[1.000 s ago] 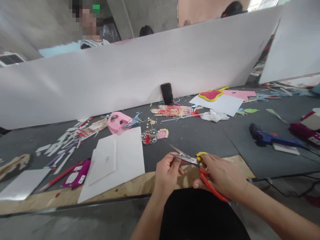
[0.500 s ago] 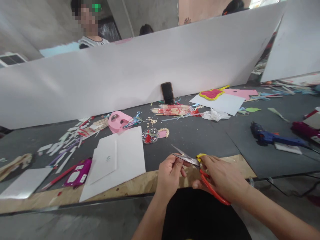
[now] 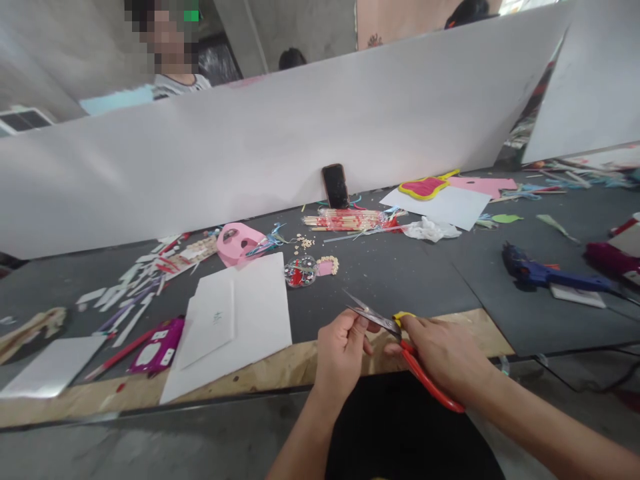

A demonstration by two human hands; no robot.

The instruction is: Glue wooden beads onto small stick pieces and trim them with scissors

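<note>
My right hand point(image 3: 445, 347) is wrapped round the red-handled scissors point(image 3: 434, 380) at the table's front edge. Their blades point up and to the left, slightly apart. Close to the right fingers shows a yellow piece point(image 3: 403, 315); whether it belongs to the scissors I cannot tell. My left hand point(image 3: 341, 350) is closed in a pinch right at the blades. A tiny pale bit shows between the blades near its fingertips, too small to name. Beyond the blades lie a pink piece edged with beige bits point(image 3: 326, 267) and a clear round dish of small decorations point(image 3: 301, 272).
White sheets point(image 3: 260, 313) and a purple box point(image 3: 158, 347) lie left. Behind are a pink mask point(image 3: 239, 241), bagged sticks point(image 3: 345, 219) and a phone point(image 3: 335, 186) leaning on the white partition point(image 3: 200, 160). A blue glue gun point(image 3: 550, 270) rests right. A person stands beyond the partition.
Both hands and the scissors have shifted very slightly, with the blades still close to the left fingertips. The person beyond the partition has moved a little to the left.
</note>
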